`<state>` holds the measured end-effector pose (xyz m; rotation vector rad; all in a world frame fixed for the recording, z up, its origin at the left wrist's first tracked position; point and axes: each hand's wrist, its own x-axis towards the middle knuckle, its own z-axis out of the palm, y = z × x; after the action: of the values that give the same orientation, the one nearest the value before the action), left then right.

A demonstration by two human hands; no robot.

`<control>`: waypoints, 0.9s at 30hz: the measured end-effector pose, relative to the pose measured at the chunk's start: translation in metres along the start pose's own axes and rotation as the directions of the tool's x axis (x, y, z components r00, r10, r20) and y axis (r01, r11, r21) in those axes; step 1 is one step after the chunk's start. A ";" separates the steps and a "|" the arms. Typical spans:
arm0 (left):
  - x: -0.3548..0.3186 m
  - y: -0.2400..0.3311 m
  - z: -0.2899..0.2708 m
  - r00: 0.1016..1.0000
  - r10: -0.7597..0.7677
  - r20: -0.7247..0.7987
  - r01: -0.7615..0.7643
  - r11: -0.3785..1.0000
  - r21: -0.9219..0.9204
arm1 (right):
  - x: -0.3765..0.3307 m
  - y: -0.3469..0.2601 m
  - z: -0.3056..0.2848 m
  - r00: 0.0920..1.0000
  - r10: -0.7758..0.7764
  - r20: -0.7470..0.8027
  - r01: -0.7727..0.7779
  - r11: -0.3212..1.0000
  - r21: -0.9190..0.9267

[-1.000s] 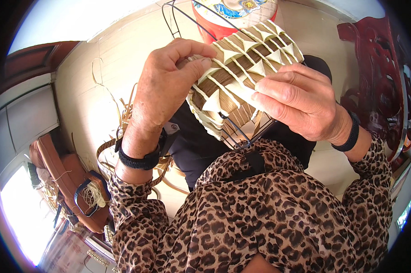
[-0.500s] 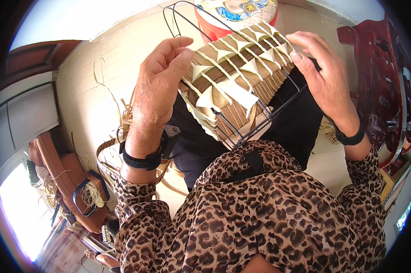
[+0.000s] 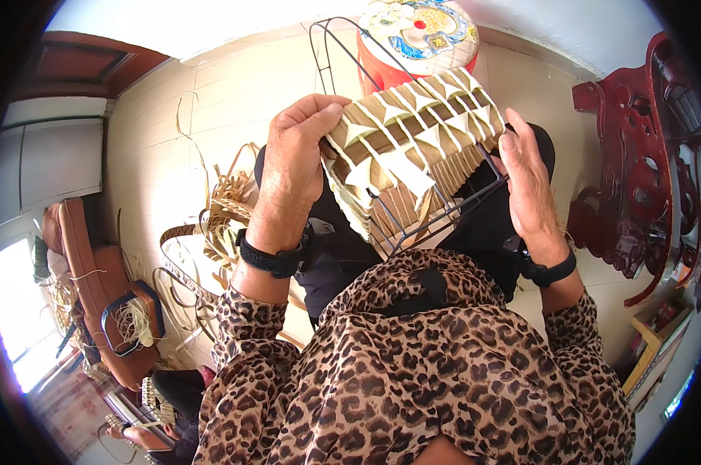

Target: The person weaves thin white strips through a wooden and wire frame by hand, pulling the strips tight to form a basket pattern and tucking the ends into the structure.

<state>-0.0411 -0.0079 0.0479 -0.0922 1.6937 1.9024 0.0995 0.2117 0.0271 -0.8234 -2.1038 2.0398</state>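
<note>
A half-woven basket on a dark wire frame (image 3: 412,132) rests across my lap, tilted. Brown plant-fibre strips cover it, crossed by pale cords and folded pale triangles. One wide pale strip (image 3: 409,172) juts loose toward me. My left hand (image 3: 300,151) pinches the basket's left end, thumb on top, the other fingers partly hidden behind it. At the right end my right hand (image 3: 527,174) grips the side by the wire corner, its thumb against the edge. Bare wire loops (image 3: 324,54) rise beyond the far side.
A red stool with a patterned top (image 3: 436,35) stands ahead. Loose fibre strips (image 3: 230,194) lie on the floor at left, near a brown bench (image 3: 83,271) and a tray of fibres (image 3: 137,319). Carved dark-red furniture (image 3: 626,167) is at right. Another person's hand (image 3: 137,436) shows lower left.
My right hand has come down from above the basket's right corner to its side. My left hand has closed onto the left end. The basket sits slightly lower in view.
</note>
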 end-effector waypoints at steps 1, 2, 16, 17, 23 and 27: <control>-0.005 -0.009 -0.007 1.000 -0.021 -0.007 0.021 1.000 -0.003 | -0.007 0.007 0.004 1.000 0.009 0.009 -0.009 1.000 -0.008; -0.010 -0.019 -0.014 0.999 -0.036 -0.009 0.036 0.999 -0.023 | -0.016 0.015 0.008 0.999 0.031 0.016 -0.031 1.000 0.006; -0.033 -0.086 -0.064 0.989 0.028 0.146 0.023 0.942 -0.336 | -0.087 0.057 0.026 0.988 -0.087 0.128 0.073 0.992 0.106; -0.034 -0.084 -0.063 0.989 0.042 0.140 0.008 0.941 -0.338 | -0.090 0.058 0.025 0.988 -0.066 0.138 0.049 0.991 0.124; -0.038 -0.102 -0.074 0.982 0.113 0.154 -0.074 0.968 -0.240 | -0.101 0.069 0.016 0.980 -0.035 0.197 0.021 0.997 0.076; -0.036 -0.102 -0.071 0.967 0.151 0.206 -0.101 0.967 -0.235 | -0.101 0.069 0.015 0.972 -0.037 0.232 0.015 0.996 0.093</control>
<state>0.0127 -0.0847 -0.0405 0.1418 1.3630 2.1060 0.2000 0.1511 -0.0101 -0.5636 -2.1014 2.2989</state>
